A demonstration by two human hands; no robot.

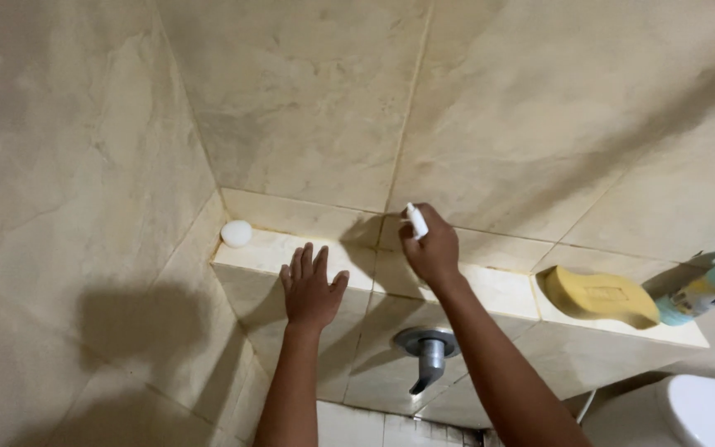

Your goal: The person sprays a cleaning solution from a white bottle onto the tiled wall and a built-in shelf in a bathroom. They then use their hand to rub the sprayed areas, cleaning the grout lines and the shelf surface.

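Nearest the lens: two bare forearms rising from the bottom edge toward a tiled ledge point(498, 290) of glossy cream marble-look ceramic, grout lines yellowed.

Far left on the ledge, in the corner: a small round white soap bar point(236, 233), smooth, matte, touching the wall tile.

Left hand point(312, 290): palm flat against the front edge of the ledge, fingers spread and pointing up, holding nothing. Well apart from the white soap.

Below, between the arms: a grey metal tap point(429, 356), round flange, spout angled down, dull finish.

Right hand point(430, 248): grip pressed together around a small white object point(416, 221), narrow, its upper end sticking out above the fingers; what it is cannot be told. It sits at the back of the ledge where ledge meets wall, by a vertical grout line.

Right of that: a yellow oblong soap bar point(597, 298), waisted, lying flat on the ledge. Just beyond, a teal and yellow plastic bottle point(709, 291), tilted. Lower right corner: a white glossy ceramic fixture point(709, 410).
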